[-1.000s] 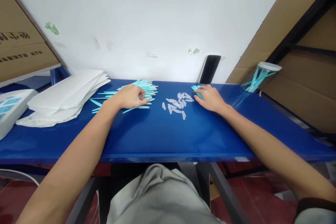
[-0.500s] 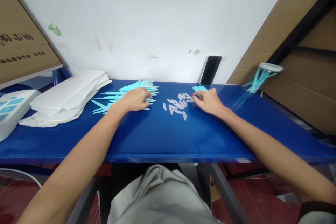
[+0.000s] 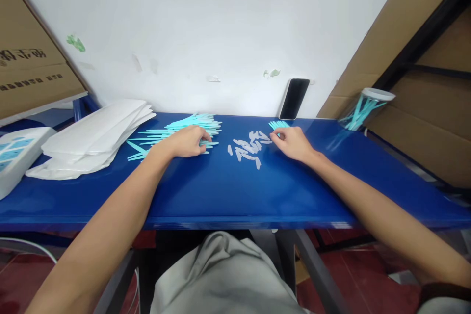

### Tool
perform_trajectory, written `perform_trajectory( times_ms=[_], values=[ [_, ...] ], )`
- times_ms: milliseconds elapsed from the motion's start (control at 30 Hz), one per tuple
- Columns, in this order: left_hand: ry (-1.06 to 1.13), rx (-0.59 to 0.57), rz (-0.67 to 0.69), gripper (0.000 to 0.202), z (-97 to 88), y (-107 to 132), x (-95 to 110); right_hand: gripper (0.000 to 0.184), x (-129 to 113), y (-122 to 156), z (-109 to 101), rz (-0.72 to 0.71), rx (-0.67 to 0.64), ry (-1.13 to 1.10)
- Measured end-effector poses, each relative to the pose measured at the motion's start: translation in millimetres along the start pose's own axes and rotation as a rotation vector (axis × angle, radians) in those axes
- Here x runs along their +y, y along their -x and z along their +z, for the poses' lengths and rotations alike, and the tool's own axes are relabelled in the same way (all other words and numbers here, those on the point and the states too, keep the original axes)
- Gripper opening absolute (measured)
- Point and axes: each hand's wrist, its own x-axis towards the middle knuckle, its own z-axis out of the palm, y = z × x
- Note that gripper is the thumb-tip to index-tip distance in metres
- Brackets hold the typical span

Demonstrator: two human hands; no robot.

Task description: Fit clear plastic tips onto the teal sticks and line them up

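My left hand (image 3: 189,141) rests at the right end of a loose pile of slim, tapered turquoise sticks (image 3: 195,120). Its thumb and finger are closed on one turquoise stick (image 3: 210,143), whose tip points right. Just right of the small translucent whitish pieces (image 3: 247,148), which lie scattered on the blue table, is my right hand (image 3: 294,142). Its thumb and index finger are pinched together, and what is between them is too small to make out. Behind its knuckles a smaller bundle of turquoise sticks (image 3: 278,124) shows, partly covered.
A phone (image 3: 295,98) leans against the white wall. White paper-like sheets or bags (image 3: 95,130) are stacked at left beside a white device (image 3: 22,152) with blue panels. At right, a clear lidded container (image 3: 362,113) holds turquoise sticks. Cardboard (image 3: 33,54) flanks the blue table (image 3: 228,196).
The fingers of my left hand have closed on a turquoise stick at the pile's near right edge. My right hand stays nearly in place, still pinched.
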Motion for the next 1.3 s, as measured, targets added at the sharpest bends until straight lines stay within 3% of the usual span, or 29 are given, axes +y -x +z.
perform_trajectory(
  times_ms=[267,467,667,900,1000,1300],
  values=[
    [-0.019,-0.071,-0.02,0.054,-4.0,1.2,6.3,0.03,5.1,-1.1,4.1,-0.065,-0.001,-0.03],
    [0.007,0.044,0.017,0.051,-1.7,-0.3,6.6,0.035,4.0,-1.2,3.5,-0.183,0.045,-0.026],
    [0.049,0.034,0.045,0.043,2.0,-1.1,-0.2,0.034,0.7,0.6,1.1,-0.195,0.012,-0.062],
    [0.071,0.134,0.1,0.045,11.2,-6.2,10.6,0.033,1.3,0.7,1.8,-0.163,-0.022,-0.077],
    [0.096,0.115,0.148,0.044,17.0,-10.3,10.7,0.033,0.5,0.7,1.8,-0.161,-0.052,-0.076],
    [0.227,0.187,0.091,0.042,28.3,-16.8,8.4,0.033,2.1,1.4,3.8,-0.188,-0.073,-0.093]
  ],
)
